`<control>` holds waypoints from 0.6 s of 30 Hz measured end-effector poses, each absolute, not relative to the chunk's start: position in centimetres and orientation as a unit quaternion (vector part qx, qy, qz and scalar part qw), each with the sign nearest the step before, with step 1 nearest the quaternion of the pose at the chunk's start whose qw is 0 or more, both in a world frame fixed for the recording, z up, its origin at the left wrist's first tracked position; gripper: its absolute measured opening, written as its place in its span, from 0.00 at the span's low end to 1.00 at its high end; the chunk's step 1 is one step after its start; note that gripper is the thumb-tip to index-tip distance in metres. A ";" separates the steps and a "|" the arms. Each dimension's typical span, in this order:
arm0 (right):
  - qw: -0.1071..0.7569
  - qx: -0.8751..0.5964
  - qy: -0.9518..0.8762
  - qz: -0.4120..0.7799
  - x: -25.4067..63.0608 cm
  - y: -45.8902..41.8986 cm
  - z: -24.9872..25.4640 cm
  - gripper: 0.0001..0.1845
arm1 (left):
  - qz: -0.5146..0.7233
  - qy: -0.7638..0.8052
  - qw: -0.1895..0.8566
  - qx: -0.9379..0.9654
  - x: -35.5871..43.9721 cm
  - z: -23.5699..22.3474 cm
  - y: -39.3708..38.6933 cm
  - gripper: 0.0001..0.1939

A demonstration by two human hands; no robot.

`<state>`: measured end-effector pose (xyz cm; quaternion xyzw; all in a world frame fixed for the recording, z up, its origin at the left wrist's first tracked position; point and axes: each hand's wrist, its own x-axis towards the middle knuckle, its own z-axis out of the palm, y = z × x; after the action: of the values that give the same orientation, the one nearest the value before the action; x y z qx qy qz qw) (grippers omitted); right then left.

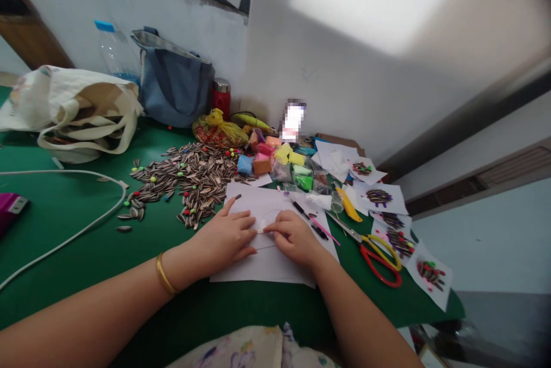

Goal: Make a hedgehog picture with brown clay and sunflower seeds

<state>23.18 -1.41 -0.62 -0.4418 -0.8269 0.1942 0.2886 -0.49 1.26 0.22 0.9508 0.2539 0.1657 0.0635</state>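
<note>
White paper sheets (275, 267) lie in front of me on the green table. My left hand (226, 234) rests flat on them, fingers spread, holding nothing. Close to its fingertips, my right hand (295, 236) is mostly curled, its index finger reaching to a small white lump (260, 230) on the paper. Whether anything sits between the right thumb and fingers is hidden. A faint round outline shows on the paper beside the fingertips. Black pens (303, 209) and a pink stick (326, 231) lie to the right of my right hand.
Sunflower seeds (202, 170) are heaped at left. Clay packets (303, 178) lie behind the paper. Scissors (365, 241), a yellow cutter (349, 205) and seed-decorated cards (430, 273) are at right. A white cable (77, 241), a blue bag (174, 84) and a red flask (221, 98) stand left.
</note>
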 end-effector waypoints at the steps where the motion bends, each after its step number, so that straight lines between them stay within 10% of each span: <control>1: 0.289 -0.442 -0.828 0.189 23.2 -1.4 -0.7 0.16 | 0.165 0.254 0.061 0.951 -0.5 0.2 1.2 0.10; 18: 0.216 -0.464 -0.850 0.122 23.1 -1.4 -0.7 0.20 | 0.165 0.259 0.053 0.950 -0.4 0.4 1.2 0.11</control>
<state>23.10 -1.44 -0.74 -0.4639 -0.8503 0.1223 0.2163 -0.45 1.17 0.37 0.9502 0.2591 0.1649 0.0529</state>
